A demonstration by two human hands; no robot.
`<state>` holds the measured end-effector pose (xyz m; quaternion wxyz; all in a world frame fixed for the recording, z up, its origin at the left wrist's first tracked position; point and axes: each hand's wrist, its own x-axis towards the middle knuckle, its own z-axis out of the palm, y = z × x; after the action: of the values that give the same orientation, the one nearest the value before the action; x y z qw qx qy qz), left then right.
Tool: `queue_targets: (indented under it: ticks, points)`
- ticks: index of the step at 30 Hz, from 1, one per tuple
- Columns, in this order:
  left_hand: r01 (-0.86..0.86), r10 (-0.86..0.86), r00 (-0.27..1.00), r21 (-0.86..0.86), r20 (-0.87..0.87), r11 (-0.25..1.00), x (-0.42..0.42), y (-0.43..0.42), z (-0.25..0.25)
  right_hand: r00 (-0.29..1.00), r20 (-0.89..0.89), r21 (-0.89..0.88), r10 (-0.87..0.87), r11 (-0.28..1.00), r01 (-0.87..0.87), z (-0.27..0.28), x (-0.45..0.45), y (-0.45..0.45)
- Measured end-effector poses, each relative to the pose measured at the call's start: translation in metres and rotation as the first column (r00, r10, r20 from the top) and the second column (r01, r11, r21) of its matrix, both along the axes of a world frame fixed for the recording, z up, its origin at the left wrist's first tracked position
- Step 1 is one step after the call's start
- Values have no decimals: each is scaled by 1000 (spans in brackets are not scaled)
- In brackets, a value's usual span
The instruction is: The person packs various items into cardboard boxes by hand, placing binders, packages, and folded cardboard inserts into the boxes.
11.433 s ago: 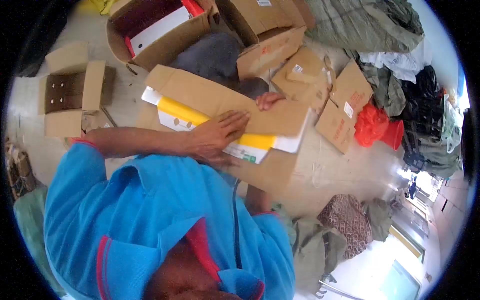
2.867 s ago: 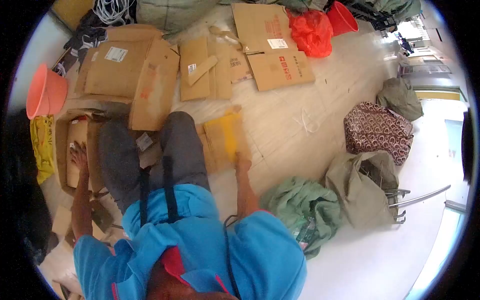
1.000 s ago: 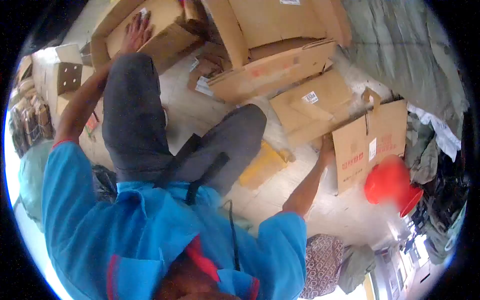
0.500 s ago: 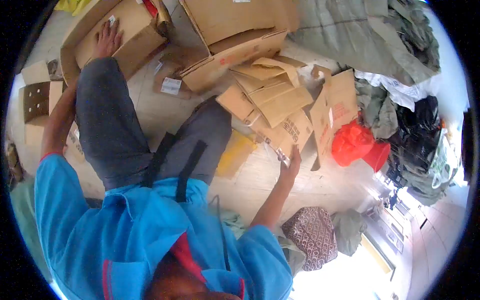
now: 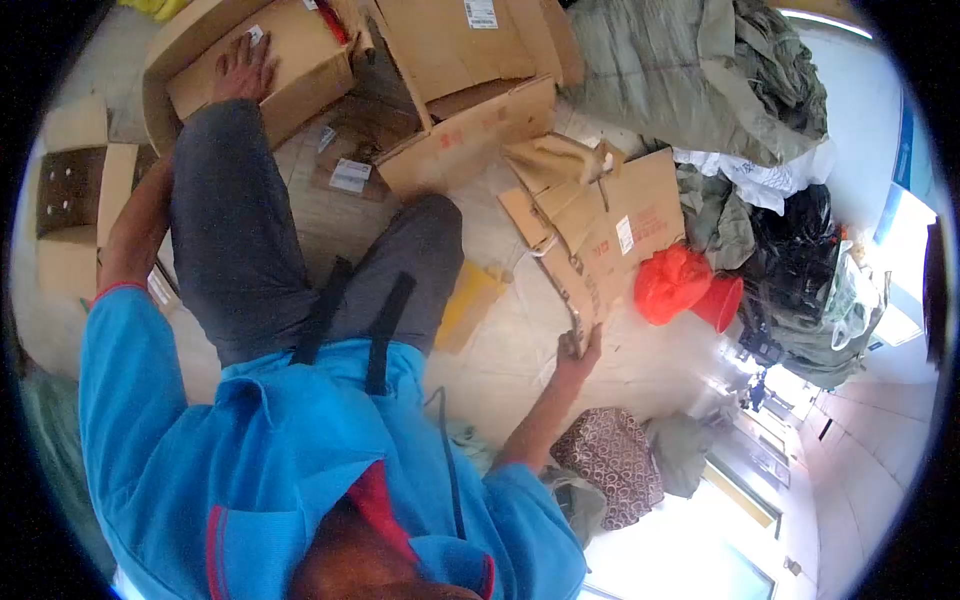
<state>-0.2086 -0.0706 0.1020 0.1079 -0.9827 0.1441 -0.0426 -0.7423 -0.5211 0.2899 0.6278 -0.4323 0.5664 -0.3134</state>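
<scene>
My left hand (image 5: 243, 72) lies with spread fingers on cardboard inside an open brown box (image 5: 310, 112) at the upper left. On the right, my right hand (image 5: 580, 350) is closed on the lower corner of a flattened cardboard piece (image 5: 590, 255). That piece is tilted and partly overlaps other printed cardboard. A larger open box (image 5: 470, 135) stands between my hands, beyond my knees. The yellow-marked cardboard (image 5: 470, 300) lies beside my right knee.
A red plastic bag (image 5: 670, 283) and a red bucket (image 5: 718, 303) are at the right. A small open box (image 5: 75, 200) stands far left. Large grey-green sacks (image 5: 660, 65) lie at the top; a patterned bag (image 5: 612, 465) stands lower right.
My right hand now grips a flattened cardboard piece, which has swung right and down over the past second. My left hand stays in the box. The earlier yellow-and-white stack is no longer under my hands.
</scene>
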Motion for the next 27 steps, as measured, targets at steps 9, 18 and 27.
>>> queue_targets:
  ticks: [9, 18, 27]
  points:
    - [87, -76, 990, -90, 116, 992, 10, 0, -16, 858, -485, -111, 172, 961, -255, 16, -66, 3]
    - [-74, 94, 987, 148, -134, 986, 2, -8, 9, 912, -409, -356, -19, 924, -141, 171, -20, 46]
    - [29, -59, 997, -526, -41, 850, 29, 14, -67, 880, -460, -323, -120, 946, -39, 209, -77, 17]
